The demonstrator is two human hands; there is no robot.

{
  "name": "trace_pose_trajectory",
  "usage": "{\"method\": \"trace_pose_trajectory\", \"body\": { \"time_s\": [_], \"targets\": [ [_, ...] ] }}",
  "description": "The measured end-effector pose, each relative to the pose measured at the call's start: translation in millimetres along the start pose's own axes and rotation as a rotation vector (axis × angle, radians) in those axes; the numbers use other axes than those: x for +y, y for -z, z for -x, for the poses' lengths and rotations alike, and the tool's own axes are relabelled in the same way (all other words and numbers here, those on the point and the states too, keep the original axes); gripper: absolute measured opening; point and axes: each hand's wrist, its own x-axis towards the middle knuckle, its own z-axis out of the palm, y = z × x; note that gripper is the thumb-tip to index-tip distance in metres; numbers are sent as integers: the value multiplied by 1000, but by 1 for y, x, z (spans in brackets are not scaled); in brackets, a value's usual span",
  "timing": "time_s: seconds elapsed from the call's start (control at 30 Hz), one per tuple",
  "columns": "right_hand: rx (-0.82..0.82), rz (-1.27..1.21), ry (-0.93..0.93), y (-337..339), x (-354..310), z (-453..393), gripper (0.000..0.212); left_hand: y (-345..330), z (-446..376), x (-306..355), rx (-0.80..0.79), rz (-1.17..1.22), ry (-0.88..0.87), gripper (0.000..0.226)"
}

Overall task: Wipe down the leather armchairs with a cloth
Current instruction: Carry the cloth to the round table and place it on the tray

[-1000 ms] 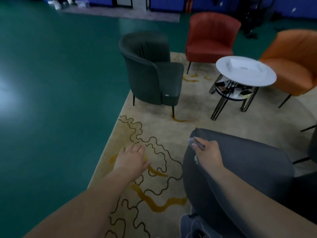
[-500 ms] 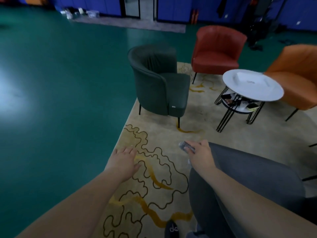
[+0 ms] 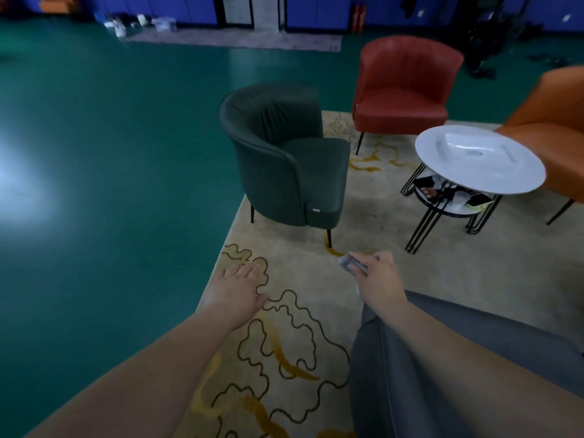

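Gripping a small grey cloth (image 3: 353, 263), the right hand (image 3: 377, 279) has its fingers curled round the wad, held above the rug (image 3: 395, 263) just past the top edge of the grey armchair (image 3: 442, 374) at the near right. The left hand (image 3: 235, 284) hangs over the rug's left edge, fingers straight and slightly apart, holding nothing. A dark green armchair (image 3: 284, 159) stands at the rug's left edge, a red armchair (image 3: 404, 90) beyond it, an orange armchair (image 3: 556, 121) at the right. Between them, the round white table (image 3: 480, 159) carries a shallow white tray (image 3: 477, 147); its lower shelf (image 3: 448, 197) holds small items too blurred to tell.
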Motion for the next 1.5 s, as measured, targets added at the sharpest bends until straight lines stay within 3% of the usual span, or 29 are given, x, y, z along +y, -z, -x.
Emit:
{"method": "trace_pose_trajectory", "body": {
  "time_s": [0.77, 1.13, 1.5],
  "targets": [
    [266, -73, -277, -40, -39, -201, 30, 69, -295, -92, -57, -71, -344, 72],
    [324, -81, -430, -3, 39, -295, 34, 103, -425, -16, -47, -53, -415, 73],
    [428, -107, -413, 82, 141, -417, 32, 182, -563, 104, 1, -145, -492, 74]
  ]
}}
